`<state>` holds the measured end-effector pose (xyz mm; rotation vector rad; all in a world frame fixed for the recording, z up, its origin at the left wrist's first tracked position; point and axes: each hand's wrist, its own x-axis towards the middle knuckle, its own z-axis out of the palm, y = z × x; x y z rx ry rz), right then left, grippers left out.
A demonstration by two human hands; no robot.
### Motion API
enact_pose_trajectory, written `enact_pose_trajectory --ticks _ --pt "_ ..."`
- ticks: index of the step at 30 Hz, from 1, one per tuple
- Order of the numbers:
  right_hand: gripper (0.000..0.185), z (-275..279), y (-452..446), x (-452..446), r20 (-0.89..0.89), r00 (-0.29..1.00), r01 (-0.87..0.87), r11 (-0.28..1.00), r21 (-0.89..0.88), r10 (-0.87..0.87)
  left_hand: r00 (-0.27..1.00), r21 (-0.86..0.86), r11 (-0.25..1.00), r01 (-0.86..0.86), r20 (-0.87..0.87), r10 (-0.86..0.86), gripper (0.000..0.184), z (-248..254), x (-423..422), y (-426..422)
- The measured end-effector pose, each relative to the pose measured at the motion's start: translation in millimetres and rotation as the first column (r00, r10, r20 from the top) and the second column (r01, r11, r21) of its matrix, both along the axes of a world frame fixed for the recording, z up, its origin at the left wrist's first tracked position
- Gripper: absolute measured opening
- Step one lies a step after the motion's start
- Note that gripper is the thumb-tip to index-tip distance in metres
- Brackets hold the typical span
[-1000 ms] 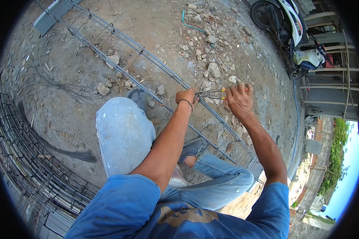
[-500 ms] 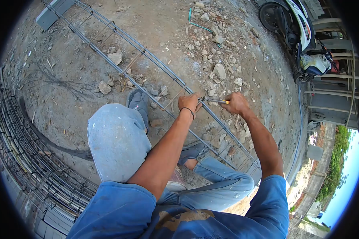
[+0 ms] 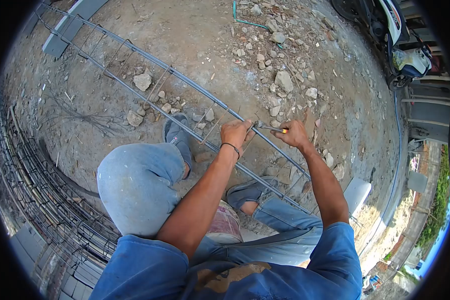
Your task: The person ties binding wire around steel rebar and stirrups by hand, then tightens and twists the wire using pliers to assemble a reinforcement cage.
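Observation:
A long rebar cage (image 3: 157, 62) of steel bars and stirrups slants across the ground in front of me. My left hand (image 3: 236, 134), with a dark band at the wrist, is closed round the far bars of the cage near a stirrup. My right hand (image 3: 295, 135) grips the handles of a pair of pincers (image 3: 270, 127) with yellow-orange ends. The head of the pincers is close beside my left fingers at the bar. Any tie wire there is too small to make out.
Many finished rebar cages (image 3: 50, 205) are stacked at the left. A grey block (image 3: 60, 42) lies under the cage's far end. Broken stones (image 3: 284, 81) and a green strap (image 3: 250, 22) litter the dirt. A motorcycle (image 3: 405, 55) stands at the upper right. I sit over a bucket (image 3: 225, 225).
The pincers have turned slightly, their handle end now lower, and their head is a little apart from my left fingers. My left hand keeps hold of the cage. The camera view has shifted.

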<state>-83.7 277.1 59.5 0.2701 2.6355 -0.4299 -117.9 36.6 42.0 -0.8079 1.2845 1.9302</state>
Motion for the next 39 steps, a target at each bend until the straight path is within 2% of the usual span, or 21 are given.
enact_pose_trajectory --ticks 2,6,8,9,11,12,14,15,17,19,21,22,24,28,32,34,35,36,37,38,39 --pt "0.037 16.1 1.5 -5.0 -0.009 1.0 -0.012 1.0 0.014 0.012 0.996 0.005 1.0 -0.002 -0.085 0.003 0.018 -2.3 2.6 5.7" --pt "0.036 70.4 1.8 -38.4 0.073 0.964 -0.264 0.947 0.184 0.255 0.987 -0.075 0.997 -0.035 -0.161 0.022 0.016 -3.0 13.8 11.7" --pt "0.035 95.8 -5.0 -62.1 0.126 0.93 -0.367 0.892 0.265 0.345 0.892 -0.408 0.912 -0.032 -0.423 -0.158 0.014 -9.6 26.3 12.8" --pt "0.034 106.5 -9.2 -75.7 0.209 0.871 -0.489 0.824 0.286 0.444 0.896 -0.399 0.916 -0.039 -0.421 -0.145 0.014 -9.7 31.1 14.1" --pt "0.033 131.7 -23.8 -95.7 0.31 0.786 -0.615 0.731 0.295 0.535 0.712 -0.593 0.768 -0.241 -0.646 -0.275 0.019 -0.1 41.1 16.1" --pt "0.034 145.1 -35.7 -105.9 0.484 0.785 -0.503 0.853 0.137 0.385 0.752 -0.564 0.81 -0.162 -0.602 -0.269 0.035 6.0 43.7 15.9" --pt "0.034 147.4 -41.9 -123.8 0.792 0.586 -0.161 0.982 -0.095 0.172 0.74 -0.616 0.746 -0.255 -0.62 -0.259 0.042 25.0 50.8 19.3" --pt "0.034 146.7 -39.9 -127.6 0.797 0.578 -0.175 0.981 -0.087 0.174 0.72 -0.665 0.665 -0.34 -0.639 -0.27 0.049 35.7 55.5 22.3" --pt "0.033 148.5 -42.4 -132.5 0.888 0.436 -0.077 0.989 -0.125 0.146 0.726 -0.647 0.699 -0.305 -0.633 -0.269 0.051 62.3 80.3 30.2" --pt "0.033 150.1 -50.5 -136.8 0.911 0.386 -0.052 0.989 -0.136 0.146 0.708 -0.617 0.723 -0.31 -0.658 -0.258 0.048 76.5 90.8 46.6" --pt "0.028 152.1 -55.1 -134.9 0.896 0.427 -0.14 0.988 -0.069 0.123 0.823 -0.453 0.857 -0.247 -0.564 -0.062 0.053 80.7 97.9 75.3" --pt "0.028 152.9 -55.6 -131.6 0.903 0.414 -0.142 0.988 -0.058 0.112 0.831 -0.446 0.862 -0.242 -0.554 -0.053 0.053 76.7 96.0 91.5" --pt "0.024 153.1 -58.4 -131.0 0.875 0.461 -0.207 0.977 -0.055 0.147 0.943 -0.207 0.923 -0.325 -0.138 0.302 0.066 64.1 74.8 115.1" --pt "0.025 164.6 -79.8 -132.1 0.862 0.481 -0.275 0.961 -0.025 0.16 0.977 -0.381 0.901 -0.21 -0.036 0.212 0.077 71.7 58.0 109.2" --pt "0.023 165.9 -86.7 -133.0 0.863 0.48 -0.266 0.964 -0.029 0.158 0.98 -0.334 0.942 -0.029 0.178 0.094 0.073 72.5 39.3 94.9" --pt "0.027 170.7 -93.8 -134.6 0.847 0.506 -0.316 0.949 0.007 0.162 0.992 0.179 0.98 -0.092 0.096 0.076 0.053 50.3 34.1 94.2" --pt "0.027 172.0 -92.8 -133.1 0.849 0.505 -0.313 0.95 0.01 0.157 0.992 0.183 0.979 -0.089 0.099 0.072 0.053 51.3 34.2 101.3" --pt "0.029 174.5 -91.2 -130.1 0.722 0.591 -0.533 0.846 0.014 0.36 0.913 0.311 0.863 -0.398 0.227 0.34 0.044 56.2 31.7 111.9" --pt "0.031 177.1 -90.3 -127.3 0.569 0.599 -0.718 0.693 0.069 0.564 0.745 0.382 0.641 -0.666 0.383 0.546 0.034 58.6 29.0 118.6" --pt "0.031 180.1 -91.8 -122.4 0.575 0.596 -0.718 0.692 0.07 0.561 0.665 0.441 0.501 -0.744 0.563 0.491 0.026 70.9 20.3 104.9" --pt "0.031 183.3 -94.5 -116.7 0.372 0.551 -0.835 0.499 0.233 0.747 0.659 0.438 0.497 -0.749 0.571 0.489 0.026 76.5 11.9 97.8"
